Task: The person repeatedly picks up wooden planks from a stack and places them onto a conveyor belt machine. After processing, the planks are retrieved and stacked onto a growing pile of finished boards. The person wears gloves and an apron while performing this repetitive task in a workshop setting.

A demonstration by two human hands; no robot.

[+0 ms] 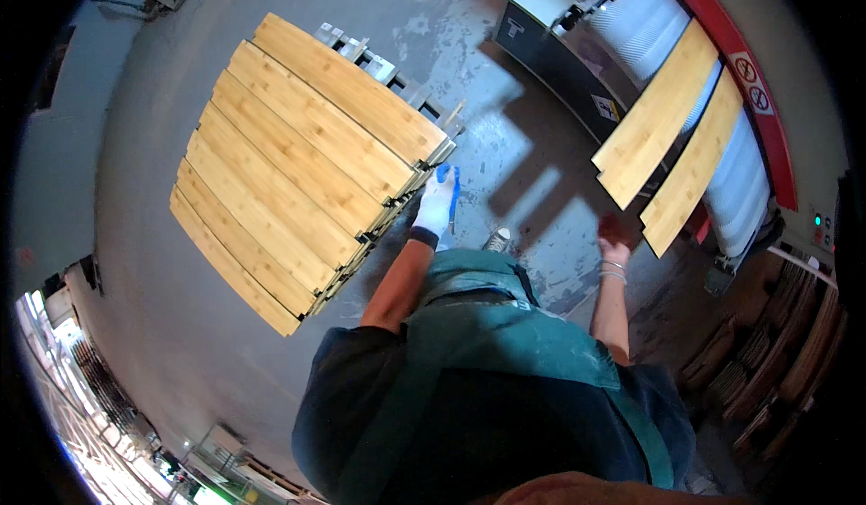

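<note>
My left hand (437, 204) wears a white glove with blue on the fingers. It is beside the right-hand corner of a stack of light wooden planks (298, 135), close to the plank ends; whether it touches them I cannot tell. The planks lie side by side in rows, with dark edges showing along the near side. My right hand (615, 240) is bare, with bands at the wrist, and hangs in shadow near two more planks, one (663, 113) and the other (693, 173), that stick out of a machine. Its fingers are too dark to make out.
The machine has ribbed whitish rollers (636, 22), a dark box-shaped housing (559, 45) and a red frame (776, 144). Metal supports (383, 70) show under the stack's far side. Brown stacked boards (767, 352) are at the lower right. Grey floor (198, 289) surrounds the stack.
</note>
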